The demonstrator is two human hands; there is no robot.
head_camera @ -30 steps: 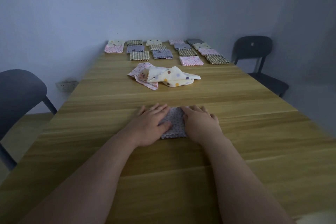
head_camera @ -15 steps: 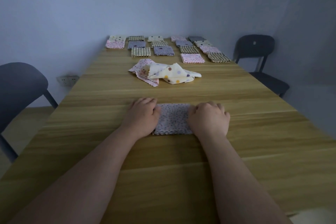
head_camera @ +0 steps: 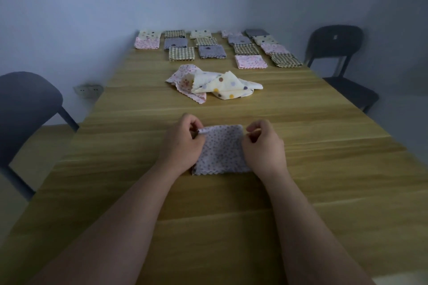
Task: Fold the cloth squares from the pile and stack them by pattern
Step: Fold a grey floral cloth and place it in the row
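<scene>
The dotted cloth [head_camera: 222, 150] lies flat on the table [head_camera: 312, 192] in front of the person, with its scalloped edge at 6 o'clock. The left hand [head_camera: 183, 143] pinches the corner at 10 o'clock, which is raised a little off the wood. The right hand [head_camera: 264, 146] curls its fingers at the 2 o'clock corner and seems to pinch it too. This looks like the start of a further fold, or of a lift. To do it well, both corners should rise together with the layers kept pinched so they don't slip apart, and the far edge should come down square onto the near one. The pile [head_camera: 213, 85] of unfolded cloths sits at 12 o'clock, well apart, with the stacks [head_camera: 212, 51] beyond it. Half a second ago both hands rested on the cloth's side edges, pressing it down. Now they have slid up to the far corners and closed on them.
</scene>
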